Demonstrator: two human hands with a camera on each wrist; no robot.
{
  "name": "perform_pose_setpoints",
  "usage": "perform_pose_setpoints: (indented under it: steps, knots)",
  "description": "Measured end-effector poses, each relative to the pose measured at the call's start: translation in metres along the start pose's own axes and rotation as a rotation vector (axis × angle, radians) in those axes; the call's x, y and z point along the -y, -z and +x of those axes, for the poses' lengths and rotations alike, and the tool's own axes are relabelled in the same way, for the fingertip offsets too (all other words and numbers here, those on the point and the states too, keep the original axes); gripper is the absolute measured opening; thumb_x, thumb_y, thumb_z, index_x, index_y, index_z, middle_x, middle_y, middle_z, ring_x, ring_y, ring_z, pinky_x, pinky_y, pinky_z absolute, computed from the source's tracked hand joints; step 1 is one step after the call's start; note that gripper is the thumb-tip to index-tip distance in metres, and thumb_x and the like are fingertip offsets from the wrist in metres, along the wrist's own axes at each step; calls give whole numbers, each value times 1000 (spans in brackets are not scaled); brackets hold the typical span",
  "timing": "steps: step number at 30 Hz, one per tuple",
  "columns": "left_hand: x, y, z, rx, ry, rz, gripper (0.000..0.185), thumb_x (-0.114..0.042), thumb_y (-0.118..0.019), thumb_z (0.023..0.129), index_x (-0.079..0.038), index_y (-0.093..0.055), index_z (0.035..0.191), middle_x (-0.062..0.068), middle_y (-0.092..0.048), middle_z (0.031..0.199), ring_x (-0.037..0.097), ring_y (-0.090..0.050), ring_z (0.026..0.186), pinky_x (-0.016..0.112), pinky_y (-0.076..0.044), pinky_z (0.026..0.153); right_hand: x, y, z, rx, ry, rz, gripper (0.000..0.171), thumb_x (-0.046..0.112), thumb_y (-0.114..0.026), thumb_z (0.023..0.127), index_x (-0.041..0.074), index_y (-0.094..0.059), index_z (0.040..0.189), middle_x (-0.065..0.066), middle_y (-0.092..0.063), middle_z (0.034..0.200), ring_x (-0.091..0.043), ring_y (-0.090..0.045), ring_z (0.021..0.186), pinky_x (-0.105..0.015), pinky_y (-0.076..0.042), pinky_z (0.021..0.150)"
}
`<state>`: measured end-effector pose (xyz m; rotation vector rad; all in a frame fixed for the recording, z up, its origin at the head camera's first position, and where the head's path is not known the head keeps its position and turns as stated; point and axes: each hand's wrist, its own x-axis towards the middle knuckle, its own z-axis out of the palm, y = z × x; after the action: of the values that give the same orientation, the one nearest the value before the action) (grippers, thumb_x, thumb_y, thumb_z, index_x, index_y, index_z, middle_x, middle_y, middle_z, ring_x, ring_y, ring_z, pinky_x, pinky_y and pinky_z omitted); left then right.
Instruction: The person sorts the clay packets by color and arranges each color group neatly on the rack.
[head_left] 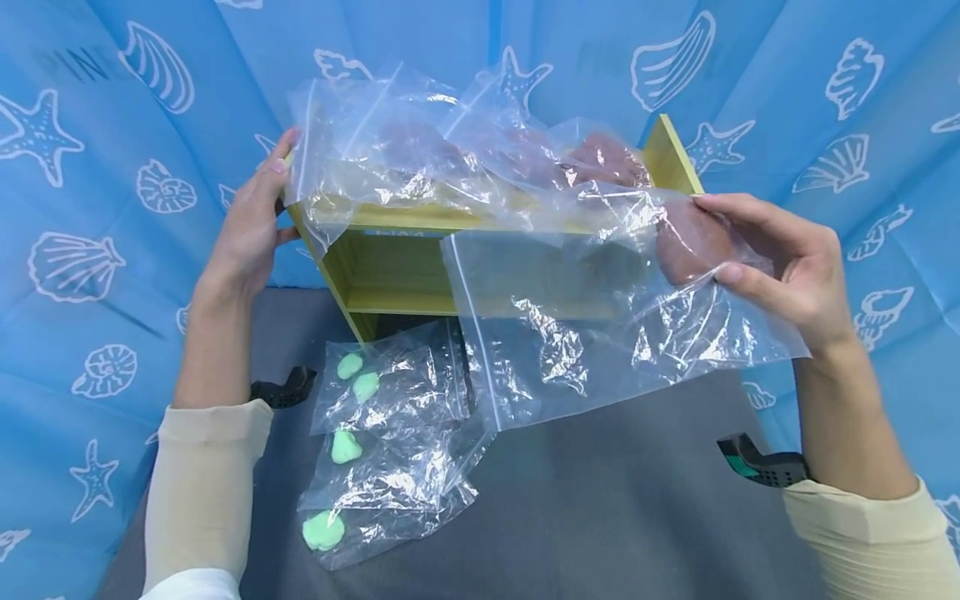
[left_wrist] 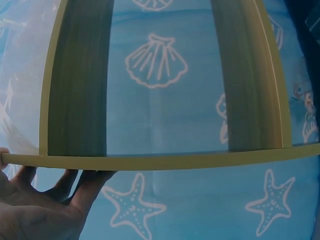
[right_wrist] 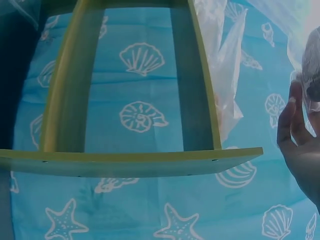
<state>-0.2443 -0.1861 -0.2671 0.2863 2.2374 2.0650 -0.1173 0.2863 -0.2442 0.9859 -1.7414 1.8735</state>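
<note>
A clear zip bag point(head_left: 555, 325) with a reddish-brown lump point(head_left: 686, 242) inside is pinched between the thumb and fingers of my right hand point(head_left: 795, 275), in front of the shelf's right end. My left hand point(head_left: 251, 217) grips the upper left side panel of a yellow wooden shelf point(head_left: 397, 262); in the left wrist view its fingers point(left_wrist: 90, 192) lie against the panel's outer face. Several more zip bags point(head_left: 360, 167) with brown lumps point(head_left: 603, 158) lie on the shelf's top board. The right wrist view shows the right hand point(right_wrist: 305, 140) beyond the panel, holding the lump partly in frame.
On the dark grey table point(head_left: 600, 483), left of centre, several clear bags point(head_left: 405, 458) with pale green lumps point(head_left: 324, 530) overlap before the shelf. A blue curtain point(head_left: 225, 50) with white shells and starfish hangs behind and on both sides.
</note>
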Motion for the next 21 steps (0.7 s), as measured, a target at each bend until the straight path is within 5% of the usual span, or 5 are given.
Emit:
perform_pose_setpoints:
  steps: [7,15,21]
  knots:
    - [1,0,-1,18,-17,-3,48,-52,-34,105,-48,-27,152,-6,-22,160,26,-22,144,69,-20,109,-5,4,22,-64,-3,30,39,-10,-71,78,-19,-63,116,-21,-70,115,-24,-65,105,-21,-52,85]
    - [3,0,0,17,-20,2,47,-52,-33,105,-49,-27,152,-7,-20,161,25,-22,145,69,-20,109,-12,10,42,-119,-73,-6,40,-7,-68,80,-14,-65,119,-20,-70,112,-25,-65,93,-22,-54,72]
    - [1,-1,1,8,-20,-1,48,-51,-34,105,-47,-28,153,-12,-17,161,23,-21,145,68,-20,110,-19,14,58,-116,-108,91,39,-5,-70,83,-15,-63,121,-23,-69,105,-25,-66,81,-23,-56,60]
